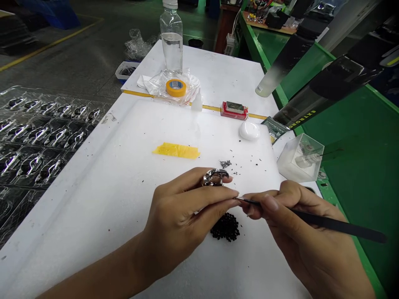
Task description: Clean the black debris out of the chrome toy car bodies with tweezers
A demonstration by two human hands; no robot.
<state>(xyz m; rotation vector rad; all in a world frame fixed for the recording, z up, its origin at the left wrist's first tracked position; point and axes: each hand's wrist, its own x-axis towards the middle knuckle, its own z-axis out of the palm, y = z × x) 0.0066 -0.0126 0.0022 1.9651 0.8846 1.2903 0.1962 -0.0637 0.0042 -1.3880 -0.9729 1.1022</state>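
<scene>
My left hand (183,211) is closed, with a small, curved, shiny chrome piece (215,177) held among its fingers. The thumb and a finger of that hand press together at their tips, and whatever sits between them is too small to make out. Black tweezers (330,220) rest in the pinched fingers of my right hand (311,241). Their pale point meets the left fingertips. Beneath the hands lies a pile of tiny black parts (226,227) on the white work surface (102,207). A smaller cluster of dark slivers (225,164) is scattered just beyond.
Farther back are a yellow tape strip (176,150), an orange tape roll (176,88), a water bottle (172,41), a red box (233,110) and a white rounded object (249,131). A clear container (301,160) stands right, beside a green partition (358,166). Trays (40,137) lie left.
</scene>
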